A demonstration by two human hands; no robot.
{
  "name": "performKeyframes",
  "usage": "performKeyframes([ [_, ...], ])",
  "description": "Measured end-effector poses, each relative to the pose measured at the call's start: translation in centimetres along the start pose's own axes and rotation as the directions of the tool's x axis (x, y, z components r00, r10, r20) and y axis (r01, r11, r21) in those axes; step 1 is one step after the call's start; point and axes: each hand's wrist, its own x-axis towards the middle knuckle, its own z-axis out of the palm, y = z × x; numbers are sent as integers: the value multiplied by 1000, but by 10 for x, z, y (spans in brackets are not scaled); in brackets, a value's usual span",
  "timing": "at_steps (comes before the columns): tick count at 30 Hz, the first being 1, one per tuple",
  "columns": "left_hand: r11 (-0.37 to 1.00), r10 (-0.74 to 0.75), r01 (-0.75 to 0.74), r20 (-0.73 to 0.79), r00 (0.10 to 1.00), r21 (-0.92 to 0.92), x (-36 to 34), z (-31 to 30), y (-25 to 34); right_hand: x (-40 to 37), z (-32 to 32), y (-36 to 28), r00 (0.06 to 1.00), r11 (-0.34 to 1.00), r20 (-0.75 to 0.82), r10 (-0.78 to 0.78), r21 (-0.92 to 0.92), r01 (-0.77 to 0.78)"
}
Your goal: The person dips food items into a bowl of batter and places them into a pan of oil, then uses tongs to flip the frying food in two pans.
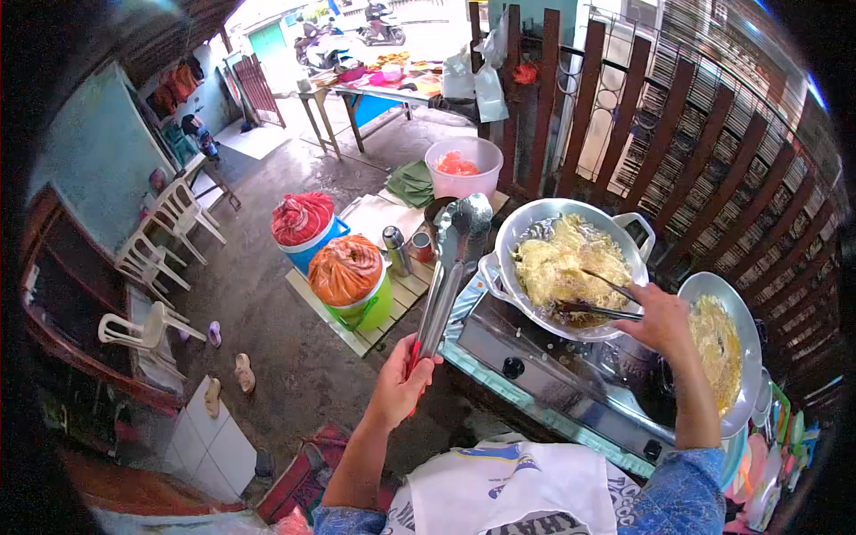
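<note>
My left hand [400, 385] is closed around the red-edged handle of large metal tongs [439, 303]. Their broad, shiny head points up and away, left of the big pan and apart from the food. My right hand [660, 319] grips a dark two-armed utensil [604, 312] that looks like tongs. Its arms spread apart over the pan, the tips at the pale yellow fried batter [571, 259]. This batter lies in oil inside a two-handled metal wok [510, 234] on the stove [499, 343]. A second pan [753, 343] with more frying batter [713, 348] sits at the right.
Left of the stove, a low slatted table [364, 339] carries a green bucket [367, 308] under orange plastic, a blue bucket [308, 254] under red plastic, a flask [395, 250] and a cup [422, 245]. A white bucket [464, 183] stands behind. A wooden fence [660, 134] borders the right.
</note>
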Motion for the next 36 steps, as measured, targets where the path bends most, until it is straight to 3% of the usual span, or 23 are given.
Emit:
performKeyframes([
  [4,999,8,-8,8,1000,47,2,-3,-2,-12,-17,28,989,997,128,73,15,-75],
  [7,999,30,-30,3,1000,31,3,-3,-3,-20,-9,26,954,987,258,153,-96,-132],
  [10,999,-40,40,8,999,26,5,-2,3,-21,0,13,940,988,319,123,50,-146],
  [13,999,4,-5,36,999,36,7,2,7,-17,-15,12,948,975,282,149,120,-189],
  [17,999,13,-16,50,999,44,7,2,6,-2,-15,49,920,936,175,350,-25,-351],
  [20,999,-4,1,48,999,50,5,5,10,9,14,80,912,917,114,394,23,-399],
  [23,998,-23,21,32,999,64,5,6,9,14,25,86,914,919,152,376,70,-389],
  [25,997,42,-45,35,999,68,5,4,5,8,28,82,926,929,119,359,44,-366],
  [29,999,43,-43,28,999,25,3,2,-1,2,21,68,888,918,272,371,38,-395],
  [34,998,30,-30,8,1000,51,0,6,3,-8,14,64,901,934,275,336,28,-356],
  [36,998,25,-26,16,1000,64,2,6,4,-10,-1,62,911,925,200,361,44,-376],
])
